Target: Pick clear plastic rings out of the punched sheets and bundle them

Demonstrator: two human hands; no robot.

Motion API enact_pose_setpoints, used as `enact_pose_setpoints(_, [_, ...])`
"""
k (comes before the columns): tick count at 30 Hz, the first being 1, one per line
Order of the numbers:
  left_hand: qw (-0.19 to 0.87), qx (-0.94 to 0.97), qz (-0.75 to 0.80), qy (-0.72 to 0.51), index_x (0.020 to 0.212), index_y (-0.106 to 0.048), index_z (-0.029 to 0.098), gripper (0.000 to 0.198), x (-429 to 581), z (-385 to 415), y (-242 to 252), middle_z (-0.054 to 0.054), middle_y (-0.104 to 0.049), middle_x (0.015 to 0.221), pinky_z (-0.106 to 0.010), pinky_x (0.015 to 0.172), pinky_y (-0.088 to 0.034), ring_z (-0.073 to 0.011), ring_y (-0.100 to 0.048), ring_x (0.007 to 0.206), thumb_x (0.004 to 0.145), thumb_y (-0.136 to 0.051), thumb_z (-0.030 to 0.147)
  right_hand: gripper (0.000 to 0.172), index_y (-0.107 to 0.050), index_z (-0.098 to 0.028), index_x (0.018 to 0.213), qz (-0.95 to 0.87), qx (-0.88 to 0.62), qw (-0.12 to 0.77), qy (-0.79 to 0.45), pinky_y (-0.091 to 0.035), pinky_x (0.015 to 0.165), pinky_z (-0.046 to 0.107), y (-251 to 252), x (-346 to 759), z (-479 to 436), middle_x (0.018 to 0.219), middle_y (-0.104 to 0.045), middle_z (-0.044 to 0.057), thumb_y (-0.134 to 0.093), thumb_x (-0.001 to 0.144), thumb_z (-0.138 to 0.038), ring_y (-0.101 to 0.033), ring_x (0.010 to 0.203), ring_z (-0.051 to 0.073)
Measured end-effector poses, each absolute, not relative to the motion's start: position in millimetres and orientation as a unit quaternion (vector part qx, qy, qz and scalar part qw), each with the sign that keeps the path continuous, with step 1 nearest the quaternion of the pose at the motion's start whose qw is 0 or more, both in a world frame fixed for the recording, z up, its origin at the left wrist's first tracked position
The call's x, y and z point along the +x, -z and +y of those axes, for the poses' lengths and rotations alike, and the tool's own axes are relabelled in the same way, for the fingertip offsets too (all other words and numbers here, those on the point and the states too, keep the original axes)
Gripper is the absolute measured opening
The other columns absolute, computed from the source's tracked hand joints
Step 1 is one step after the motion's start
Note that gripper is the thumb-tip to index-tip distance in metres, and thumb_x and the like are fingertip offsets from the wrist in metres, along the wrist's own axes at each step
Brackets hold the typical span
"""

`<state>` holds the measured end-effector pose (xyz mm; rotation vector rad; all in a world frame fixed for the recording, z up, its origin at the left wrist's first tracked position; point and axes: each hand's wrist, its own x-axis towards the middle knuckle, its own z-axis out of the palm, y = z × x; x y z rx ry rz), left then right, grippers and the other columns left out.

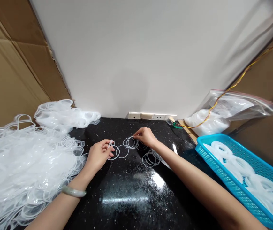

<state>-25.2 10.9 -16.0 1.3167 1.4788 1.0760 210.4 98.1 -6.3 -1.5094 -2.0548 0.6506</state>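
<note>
Thin, whitish, see-through rings lie on the black speckled tabletop between and around my hands. My left hand [100, 154], with a pale bangle [74, 191] on its wrist, is closed on a few rings [113, 156] that hang from its fingertips. To its right, my right hand [146, 136] pinches the edge of a small group of rings [129, 143] with thumb and forefinger. A single ring [122, 157] lies between the two groups. Below my right wrist rests another loose cluster of rings [150, 158], partly hidden by the forearm.
At the left is a large heap of loose rings [26, 166], with a clear bag [64, 115] behind. A blue basket [222, 136] at the right holds bundled rings. Sockets [152, 116] line the wall's foot; a yellow-red wire [241, 78] runs down the right. A white strip [175, 148] lies near my right forearm.
</note>
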Motion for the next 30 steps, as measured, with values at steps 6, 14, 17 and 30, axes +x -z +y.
enact_pose_setpoints(6, [0.321, 0.595, 0.597, -0.431, 0.110, -0.063, 0.015, 0.035, -31.8, 11.4, 18.9, -0.005, -0.072, 0.079, -0.030, 0.059, -0.057, -0.0186, -0.071, 0.060, 0.079, -0.059, 0.030, 0.009, -0.080, -0.019, 0.081, -0.735, -0.587, 0.257, -0.224, -0.046, 0.060, 0.023, 0.8, 217.3, 95.9, 0.076, -0.074, 0.007, -0.075, 0.073, -0.016, -0.066, 0.069, 0.018])
enact_pose_setpoints(14, [0.281, 0.589, 0.607, -0.453, 0.112, -0.060, 0.015, 0.037, -29.6, 8.5, 10.0, -0.008, -0.073, 0.082, -0.030, 0.059, -0.056, -0.0213, -0.072, 0.064, 0.081, -0.056, 0.035, 0.015, -0.080, -0.018, 0.081, -0.724, -0.609, 0.254, -0.203, -0.043, 0.057, 0.023, -3.7, 227.7, 88.5, 0.072, -0.073, 0.006, -0.068, 0.074, -0.014, -0.065, 0.068, 0.017])
enact_pose_setpoints(17, [0.264, 0.588, 0.607, -0.464, 0.114, -0.059, 0.015, 0.039, -29.6, 7.7, 7.4, -0.008, -0.073, 0.085, -0.031, 0.063, -0.056, -0.0216, -0.072, 0.067, 0.082, -0.056, 0.037, 0.015, -0.080, -0.019, 0.080, -0.721, -0.622, 0.239, -0.191, -0.043, 0.059, 0.023, -2.6, 233.1, 90.0, 0.077, -0.074, 0.006, -0.068, 0.072, -0.014, -0.065, 0.072, 0.018])
enact_pose_setpoints(30, [0.603, 0.441, 0.481, -0.459, 0.117, -0.060, 0.013, 0.049, -20.3, 0.1, -15.0, -0.010, -0.074, 0.093, -0.030, 0.077, -0.055, -0.0180, -0.070, 0.078, 0.075, -0.076, 0.033, 0.032, -0.073, -0.016, 0.104, -0.761, -0.459, 0.340, -0.308, -0.046, 0.064, 0.024, -13.0, 202.0, 35.7, 0.090, -0.073, 0.005, -0.076, 0.072, -0.022, -0.060, 0.067, 0.012])
